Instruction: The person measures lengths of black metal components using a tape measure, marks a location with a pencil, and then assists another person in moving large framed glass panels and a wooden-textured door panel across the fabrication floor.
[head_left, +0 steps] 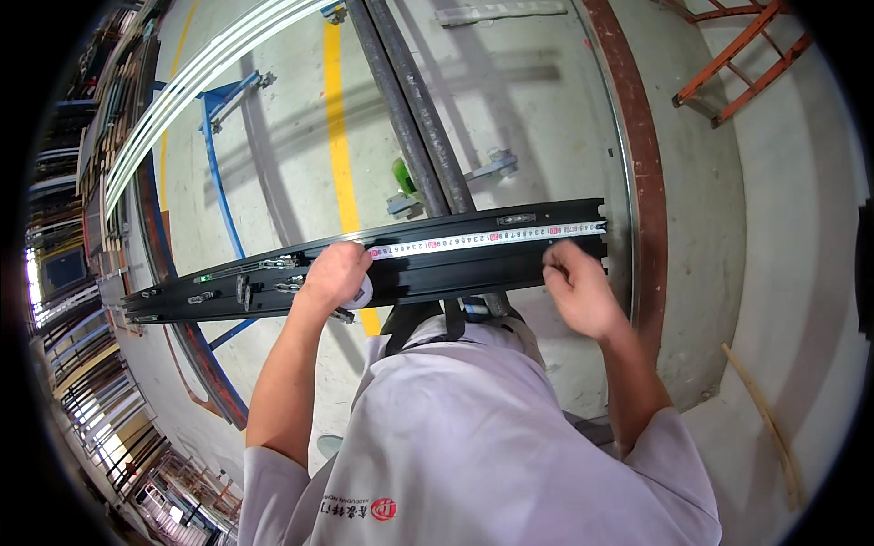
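Extending rightward from left grip (337, 271): measuring tape (473, 240)

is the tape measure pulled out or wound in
Pulled out: the tape measure's white blade stretches along the black profile from the left hand toward the profile's right end.

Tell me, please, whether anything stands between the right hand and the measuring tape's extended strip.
Nothing visible does: the right hand is over the black profile, close to the lower edge of the tape strip; whether they touch, I cannot tell.
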A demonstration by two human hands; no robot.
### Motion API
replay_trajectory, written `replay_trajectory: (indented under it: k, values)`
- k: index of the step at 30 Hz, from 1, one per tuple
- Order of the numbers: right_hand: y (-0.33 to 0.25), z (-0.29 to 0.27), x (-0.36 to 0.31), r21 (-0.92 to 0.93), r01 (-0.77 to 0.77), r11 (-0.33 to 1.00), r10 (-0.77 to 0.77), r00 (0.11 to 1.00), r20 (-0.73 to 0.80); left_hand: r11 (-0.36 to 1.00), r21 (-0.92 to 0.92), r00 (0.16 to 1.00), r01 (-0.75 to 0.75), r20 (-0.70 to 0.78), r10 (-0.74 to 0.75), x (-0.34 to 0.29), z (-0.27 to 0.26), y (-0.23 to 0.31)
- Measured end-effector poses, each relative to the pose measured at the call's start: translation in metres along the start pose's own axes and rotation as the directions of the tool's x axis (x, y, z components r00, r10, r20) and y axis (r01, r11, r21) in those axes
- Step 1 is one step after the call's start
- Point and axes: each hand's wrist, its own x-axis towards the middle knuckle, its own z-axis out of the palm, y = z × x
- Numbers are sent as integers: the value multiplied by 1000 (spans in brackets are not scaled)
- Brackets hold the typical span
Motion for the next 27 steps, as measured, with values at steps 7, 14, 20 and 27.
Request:
replay_trajectory:
  k: [7,14,20,27]
  values:
    - [93,-18,-2,44,-55,997,71,795,-603,998,-62,1000,4,-9,-4,0,-1,2]
    - [106,-28,31,384,-342,858,484,788,-381,1000,-18,1000,-19,-10,19,3,5,-4]
    - [123,-26,40,203,-302,932,362,815,-451,999,20,999,-38,-20,38,0,3,1]
    - [82,-55,9,8,-172,985,153,850,-504,997,80,999,-21,-25,23,-1,3,0]
